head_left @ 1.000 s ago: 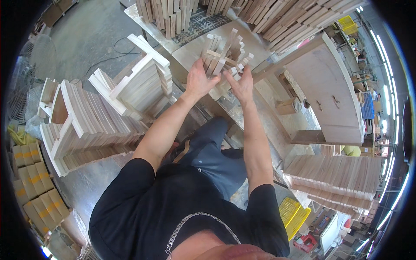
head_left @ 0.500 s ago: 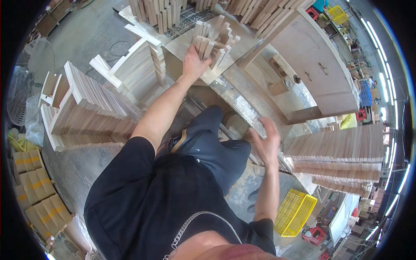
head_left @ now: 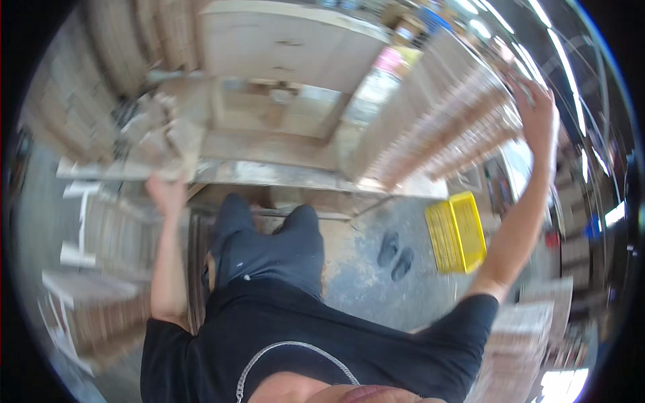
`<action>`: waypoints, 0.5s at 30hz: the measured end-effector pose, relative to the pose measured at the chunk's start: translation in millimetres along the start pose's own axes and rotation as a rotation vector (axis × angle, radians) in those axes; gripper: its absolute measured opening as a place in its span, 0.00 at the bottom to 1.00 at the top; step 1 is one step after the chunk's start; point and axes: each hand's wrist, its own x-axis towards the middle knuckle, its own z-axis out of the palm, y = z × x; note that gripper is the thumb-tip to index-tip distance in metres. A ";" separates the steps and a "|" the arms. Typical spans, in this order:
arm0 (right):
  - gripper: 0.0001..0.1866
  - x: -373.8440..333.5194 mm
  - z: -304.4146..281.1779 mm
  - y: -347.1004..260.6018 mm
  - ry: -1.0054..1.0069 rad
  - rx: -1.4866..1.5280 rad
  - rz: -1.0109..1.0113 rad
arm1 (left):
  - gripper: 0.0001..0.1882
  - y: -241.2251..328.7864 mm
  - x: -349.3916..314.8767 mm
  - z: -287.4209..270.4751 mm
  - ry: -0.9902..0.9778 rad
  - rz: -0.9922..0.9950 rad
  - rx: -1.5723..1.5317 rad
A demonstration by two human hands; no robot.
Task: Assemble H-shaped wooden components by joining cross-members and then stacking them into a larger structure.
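Observation:
My left hand is at the front edge of the workbench, just below a loose pile of short wooden pieces. Blur hides its fingers, so I cannot tell if it grips anything. My right arm reaches far out to the right. My right hand is by the outer end of a tall stack of wooden strips. Its fingers are smeared by motion, and whether they touch the stack is unclear.
A machine with a pale panel stands on the bench in front. A yellow plastic basket and dark slippers are on the floor. Stacked white-edged wooden parts stand at my left, more stacked wood at lower right.
My view and body have swung to the right. My right hand has gone from near the bench edge up to the right-hand stack. My left hand has drawn back from the wooden pieces it was on.

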 end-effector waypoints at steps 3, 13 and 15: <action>0.24 37.9 57.3 101.6 -0.352 0.199 -0.109 | 0.11 99.6 -67.8 -85.3 -0.292 0.154 -0.432; 0.27 99.4 128.5 226.5 -0.500 0.393 0.051 | 0.13 101.2 -19.0 -285.0 0.305 0.264 0.734; 0.27 93.6 137.5 227.3 -0.451 0.537 0.079 | 0.10 91.4 -10.4 -273.3 0.137 0.152 0.984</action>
